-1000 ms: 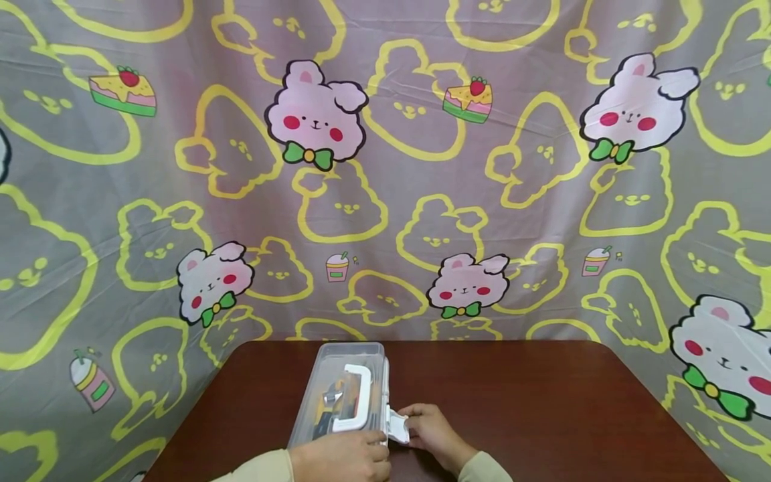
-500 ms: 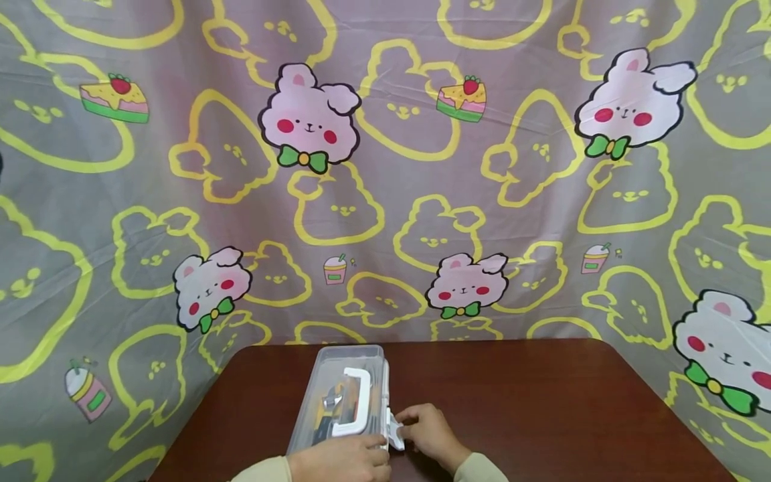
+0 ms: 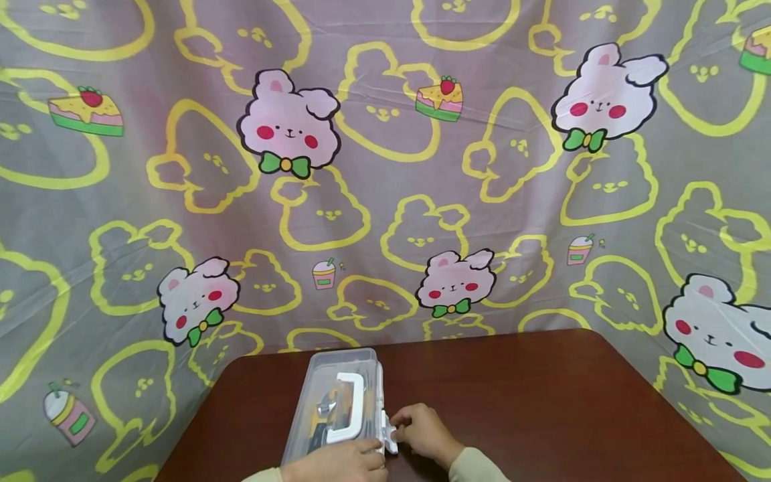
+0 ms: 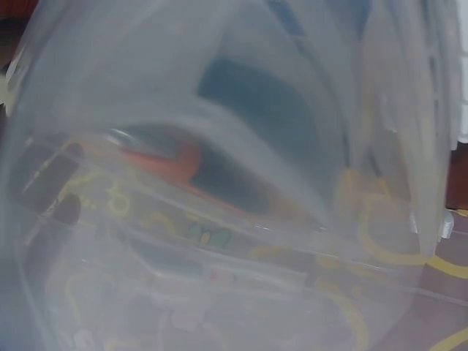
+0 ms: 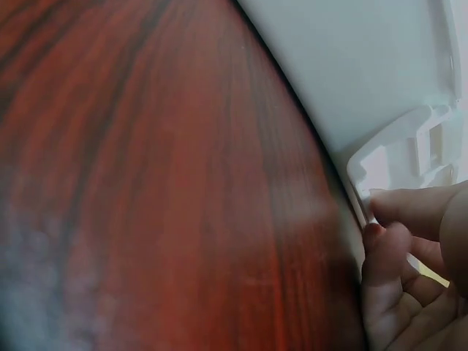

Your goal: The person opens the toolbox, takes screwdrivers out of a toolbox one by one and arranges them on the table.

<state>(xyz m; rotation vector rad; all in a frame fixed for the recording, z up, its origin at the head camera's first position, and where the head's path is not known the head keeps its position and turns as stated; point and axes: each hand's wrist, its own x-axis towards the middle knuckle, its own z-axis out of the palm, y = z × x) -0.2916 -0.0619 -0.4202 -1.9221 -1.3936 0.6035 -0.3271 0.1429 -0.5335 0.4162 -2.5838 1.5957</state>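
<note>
A clear plastic toolbox point(image 3: 301, 422) with a white carry handle point(image 3: 359, 408) on its lid stands on the table. Several tools show through the lid, among them a silver adjustable-wrench head point(image 3: 326, 406). My left hand point(image 3: 340, 463) lies over the near end of the lid, its fingertips bent over the right edge. At that side my right hand point(image 3: 424, 432) pinches a white latch point(image 3: 390, 435) between thumb and fingers. In the right wrist view the latch point(image 5: 398, 157) hangs outward from the box's white wall. Blurred orange and dark tools fill the left wrist view, seen through the plastic.
The dark red-brown table point(image 3: 512, 402) extends to the right of the toolbox. A grey-pink curtain point(image 3: 385, 174) printed with rabbits and yellow outlines hangs behind the table and along both sides.
The latch has swung downward with my right hand, which keeps hold of it. My left hand stays on the lid. The head view has turned slightly right and tilted.
</note>
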